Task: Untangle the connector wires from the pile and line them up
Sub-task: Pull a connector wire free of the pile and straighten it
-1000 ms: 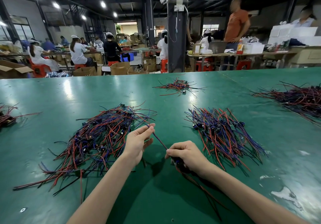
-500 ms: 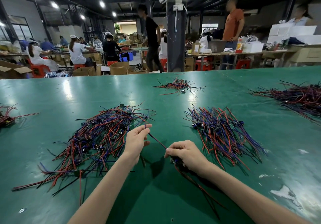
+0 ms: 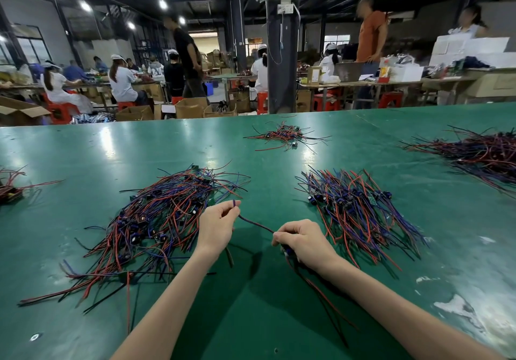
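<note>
Green table [image 3: 83,147], left grip [image 3: 216,227] pinching purple wire [image 3: 255,223], right grip [image 3: 303,243] clenched on, probably, its connector [image 3: 287,251]

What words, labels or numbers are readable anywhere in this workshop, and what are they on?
No text can be read.
On the small carton on the far table: any marking is too small and blurred.
On the floor cartons: no print is legible.
On the connector wire gripped by the left hand and right hand: no print shows.
</note>
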